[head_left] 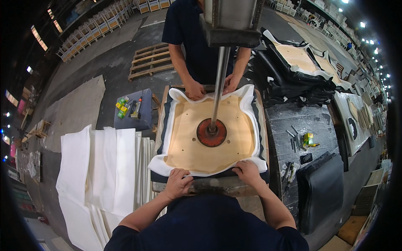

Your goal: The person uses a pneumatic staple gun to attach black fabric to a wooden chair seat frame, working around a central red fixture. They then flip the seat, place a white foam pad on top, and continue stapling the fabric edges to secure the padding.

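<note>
A wooden seat panel lies on white padding, with a dark cover sheet showing beneath. A round red press foot on a metal rod rests on the middle of the panel. At the near left edge, my left hand is closed on the rim of the padding and cover. My right hand is closed on that same edge near the right corner. Across the bench, a co-worker's hands touch the far edge.
White padding sheets are stacked at left, beside a small table with tools and boxes. Right of the bench, a dark table bears small parts and folded black sheets. Covered panels are piled behind. A pallet lies farther back.
</note>
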`<state>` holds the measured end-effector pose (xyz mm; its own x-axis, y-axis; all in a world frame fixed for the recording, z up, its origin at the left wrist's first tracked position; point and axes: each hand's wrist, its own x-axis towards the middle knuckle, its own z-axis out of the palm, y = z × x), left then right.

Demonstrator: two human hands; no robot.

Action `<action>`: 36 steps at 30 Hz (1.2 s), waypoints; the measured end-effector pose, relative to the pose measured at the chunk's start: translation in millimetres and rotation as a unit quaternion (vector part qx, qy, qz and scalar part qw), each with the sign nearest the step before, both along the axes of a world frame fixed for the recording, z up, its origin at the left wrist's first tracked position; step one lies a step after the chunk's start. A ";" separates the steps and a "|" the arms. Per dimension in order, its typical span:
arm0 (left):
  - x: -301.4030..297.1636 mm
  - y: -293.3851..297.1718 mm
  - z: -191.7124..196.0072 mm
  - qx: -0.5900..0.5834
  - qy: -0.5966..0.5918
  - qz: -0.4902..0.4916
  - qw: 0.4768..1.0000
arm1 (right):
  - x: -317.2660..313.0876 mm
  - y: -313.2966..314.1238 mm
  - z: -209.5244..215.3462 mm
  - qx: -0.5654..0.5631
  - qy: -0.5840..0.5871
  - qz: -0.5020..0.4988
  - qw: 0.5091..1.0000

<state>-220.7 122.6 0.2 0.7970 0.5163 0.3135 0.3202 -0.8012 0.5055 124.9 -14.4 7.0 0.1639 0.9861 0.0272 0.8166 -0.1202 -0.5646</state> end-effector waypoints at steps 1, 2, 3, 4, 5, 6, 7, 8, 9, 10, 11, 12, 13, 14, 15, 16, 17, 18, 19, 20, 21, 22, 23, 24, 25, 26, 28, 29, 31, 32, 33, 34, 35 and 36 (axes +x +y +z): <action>-1.9 -0.3 0.4 -0.006 0.003 0.006 1.000 | -0.2 1.0 0.2 0.001 0.006 0.006 1.000; -5.5 -0.4 0.4 -0.001 0.005 0.010 1.000 | -1.4 3.0 0.0 0.002 0.014 0.014 1.000; -9.6 -0.6 0.4 0.003 0.008 0.015 1.000 | -2.8 4.8 -0.1 0.003 0.021 0.022 1.000; -13.7 -1.3 0.5 0.008 0.010 0.020 1.000 | -5.1 4.0 0.3 -0.019 0.016 0.028 0.999; -18.0 -2.3 -1.1 0.017 0.021 0.028 0.999 | -6.2 3.5 1.2 -0.037 0.010 0.035 0.999; -22.7 -5.7 -2.3 0.026 0.032 0.036 0.998 | -6.9 3.3 2.0 -0.055 0.003 0.041 0.998; -26.3 -6.3 -3.9 0.036 0.043 0.043 0.998 | -6.7 3.9 3.0 -0.049 0.003 0.052 0.997; -27.1 -7.2 -3.6 0.034 0.044 0.048 0.997 | -6.6 1.6 3.8 -0.046 0.003 0.063 0.997; -27.3 -8.3 -3.4 0.034 0.045 0.053 0.997 | -6.8 -0.5 4.5 -0.043 0.003 0.072 0.996; -27.9 -8.1 -2.9 0.033 0.046 0.057 0.997 | -7.2 -2.5 5.2 -0.047 -0.004 0.078 0.996; -29.0 -7.7 -3.8 0.036 0.052 0.054 0.997 | -6.7 -4.6 6.7 -0.051 -0.012 0.085 0.995; -30.5 -7.1 -4.5 0.039 0.057 0.050 0.996 | -7.4 -7.2 8.0 -0.056 -0.020 0.090 0.994; -32.3 -6.0 -5.1 0.042 0.062 0.045 0.996 | -9.4 -11.5 9.6 -0.055 -0.019 0.089 0.994; -33.8 -5.0 -5.6 0.044 0.072 0.036 0.996 | -11.9 -17.7 11.0 -0.055 -0.018 0.086 0.995; -35.6 -3.4 -6.1 0.047 0.081 0.026 0.995 | -15.1 -23.1 12.2 -0.055 -0.016 0.083 0.995; -37.7 -1.6 -6.4 0.049 0.091 0.016 0.995 | -19.2 -27.8 12.8 -0.048 -0.027 0.076 0.996; -39.5 0.3 -6.6 0.048 0.096 0.006 0.994 | -23.2 -33.8 13.6 -0.042 -0.038 0.066 0.996; -42.3 2.0 -6.4 0.047 0.101 -0.005 0.994 | -25.9 -38.1 14.2 -0.036 -0.049 0.057 0.997; -44.5 3.2 -6.5 0.046 0.106 -0.015 0.993 | -27.8 -40.9 14.5 -0.014 -0.049 0.042 0.998; -45.1 3.5 -4.6 0.037 0.100 -0.003 0.994 | -30.5 -44.4 16.1 0.006 -0.050 0.025 0.998; -46.6 3.2 -2.4 0.028 0.095 0.009 0.995 | -32.6 -47.5 17.7 0.027 -0.051 0.009 0.998; -47.0 4.0 -0.8 0.018 0.091 0.022 0.995 | -31.9 -48.9 19.3 0.039 -0.064 -0.003 0.997; -47.6 8.8 1.3 0.046 0.098 0.042 0.993 | -27.3 -49.9 22.0 0.052 -0.080 -0.015 0.995; -52.6 15.9 -0.3 0.069 0.105 0.058 0.990 | -22.3 -57.2 19.1 0.060 -0.097 -0.029 0.993; -56.9 22.3 -2.1 0.093 0.111 0.076 0.987 | -17.7 -59.9 14.1 0.054 -0.111 -0.036 0.992; -62.2 29.0 -2.1 0.095 0.113 0.079 0.986 | -18.2 -60.2 13.9 0.040 -0.109 -0.034 0.993; -69.6 40.6 -3.1 0.099 0.117 0.085 0.985 | -14.6 -58.7 14.0 0.010 -0.105 -0.029 0.994; -70.4 44.1 -4.2 0.115 0.108 0.069 0.985 | -9.8 -57.4 13.5 0.009 -0.096 -0.039 0.995; -70.7 53.2 -6.5 0.110 0.094 0.053 0.988 | -3.2 -57.3 13.2 0.011 -0.086 -0.041 0.995; -70.4 55.4 -5.3 0.107 0.090 0.048 0.989 | -2.3 -55.3 13.5 0.012 -0.078 -0.039 0.996; -69.7 57.9 -4.0 0.105 0.086 0.045 0.990 | -2.9 -55.6 14.5 0.019 -0.080 -0.048 0.996; -69.0 61.4 -2.7 0.102 0.082 0.041 0.990 | -4.2 -56.4 15.6 0.023 -0.078 -0.054 0.995; -68.6 63.2 -0.8 0.099 0.079 0.038 0.991 | -6.2 -57.9 16.5 0.026 -0.076 -0.061 0.995; -67.6 63.7 0.8 0.094 0.080 0.038 0.992 | -7.8 -59.4 17.7 0.029 -0.074 -0.067 0.995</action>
